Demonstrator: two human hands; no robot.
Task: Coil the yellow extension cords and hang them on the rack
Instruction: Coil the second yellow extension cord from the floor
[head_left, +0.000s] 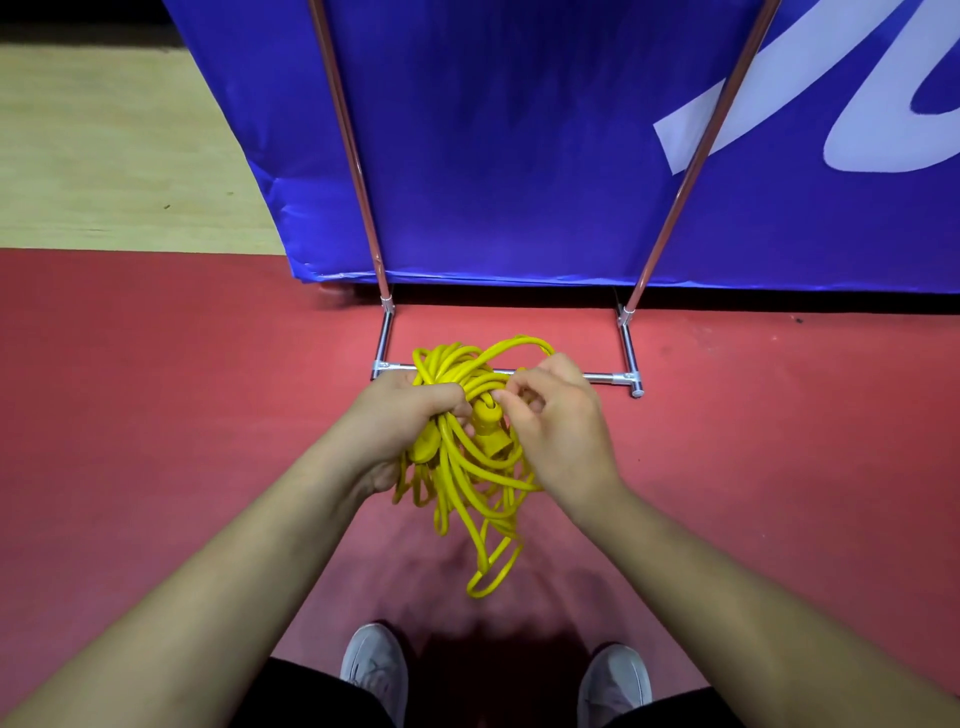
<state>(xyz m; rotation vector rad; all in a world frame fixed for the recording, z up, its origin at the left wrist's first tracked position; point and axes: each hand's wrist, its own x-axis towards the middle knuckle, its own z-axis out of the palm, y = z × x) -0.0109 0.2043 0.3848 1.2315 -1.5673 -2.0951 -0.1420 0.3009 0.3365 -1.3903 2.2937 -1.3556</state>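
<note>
Head view: left hand (415, 410) is gripping the yellow cord bundle (488, 441); right hand (561, 426) is pinching one strand. Uneven dangling loops could slip free and tangle.

Even light fell from overhead, throwing my soft shadow on the red floor (156, 395) between my shoes (375, 667). Edges bowed; the lowest loop of the yellow cord (491, 569) was slightly blurred.

My grey shoes (374, 667) stand on the red floor (156, 415) at the bottom. The rack (605, 378) and a blue banner (519, 156) stand on it higher up.
</note>
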